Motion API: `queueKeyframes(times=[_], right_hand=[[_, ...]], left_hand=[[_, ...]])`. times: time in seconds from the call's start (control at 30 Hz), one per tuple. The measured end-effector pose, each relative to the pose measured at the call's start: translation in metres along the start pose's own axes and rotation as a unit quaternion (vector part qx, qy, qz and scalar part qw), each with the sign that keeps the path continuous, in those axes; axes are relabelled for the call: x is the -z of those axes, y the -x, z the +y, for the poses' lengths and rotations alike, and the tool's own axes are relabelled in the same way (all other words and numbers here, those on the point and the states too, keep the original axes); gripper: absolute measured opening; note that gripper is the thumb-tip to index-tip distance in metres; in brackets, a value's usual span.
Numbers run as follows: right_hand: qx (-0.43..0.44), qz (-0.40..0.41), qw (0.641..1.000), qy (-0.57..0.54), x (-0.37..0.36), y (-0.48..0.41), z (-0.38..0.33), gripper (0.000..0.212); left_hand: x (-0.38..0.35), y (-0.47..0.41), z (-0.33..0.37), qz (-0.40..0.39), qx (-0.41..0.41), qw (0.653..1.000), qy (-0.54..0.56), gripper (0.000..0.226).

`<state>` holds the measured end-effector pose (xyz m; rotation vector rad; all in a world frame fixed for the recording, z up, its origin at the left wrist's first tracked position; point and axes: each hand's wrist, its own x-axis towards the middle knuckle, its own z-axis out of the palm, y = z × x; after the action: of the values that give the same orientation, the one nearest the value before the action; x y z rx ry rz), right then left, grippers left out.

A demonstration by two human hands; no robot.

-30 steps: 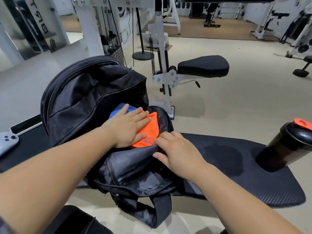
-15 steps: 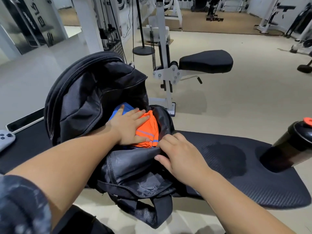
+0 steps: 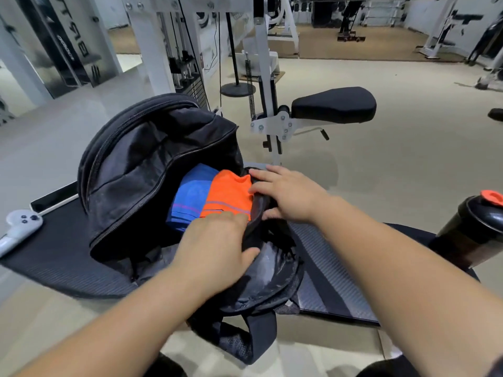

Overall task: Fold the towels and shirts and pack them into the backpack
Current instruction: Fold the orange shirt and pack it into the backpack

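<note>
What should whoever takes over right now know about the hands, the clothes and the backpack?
Left hand: grips the near rim of the backpack opening.
Right hand: grips the rim on the right side.
Things: folded blue cloth and folded orange cloth lie side by side in the open main compartment.
Done: both pieces are packed.
Left: no other towel or shirt shows on the bench; probably just zip the backpack shut.

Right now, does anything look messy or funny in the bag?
Nothing is spilled or torn. The orange cloth beside the blue cloth bulges up in the backpack mouth, its top edge rumpled.
</note>
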<state>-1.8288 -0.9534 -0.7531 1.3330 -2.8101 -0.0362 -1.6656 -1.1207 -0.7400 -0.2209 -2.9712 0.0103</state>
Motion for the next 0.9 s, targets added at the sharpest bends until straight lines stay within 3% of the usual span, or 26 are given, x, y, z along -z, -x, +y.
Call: queueKeyframes(times=[0.17,0.4,0.57,0.73,0.9], right_hand=[[0.03,0.062,0.998,0.012,-0.012,0.015,0.003,0.044],[-0.058,0.199,0.978,0.006,-0.032,0.072,-0.011,0.05],[-0.136,0.257,0.957,-0.005,-0.032,0.11,-0.042,0.049],[-0.224,0.276,0.934,-0.027,-0.039,0.121,-0.09,0.031],[-0.226,0.278,0.934,-0.017,-0.045,0.112,-0.127,0.025]], left_hand=[[-0.032,0.002,-0.014,0.054,-0.03,0.997,-0.05,0.024],[-0.018,-0.018,-0.049,0.071,-0.101,0.992,0.021,0.038],[-0.014,-0.027,-0.054,0.09,-0.118,0.987,0.061,0.032],[-0.018,-0.023,-0.064,0.083,-0.115,0.987,0.075,0.025],[-0.015,-0.007,-0.082,0.078,-0.077,0.991,0.075,0.03]])
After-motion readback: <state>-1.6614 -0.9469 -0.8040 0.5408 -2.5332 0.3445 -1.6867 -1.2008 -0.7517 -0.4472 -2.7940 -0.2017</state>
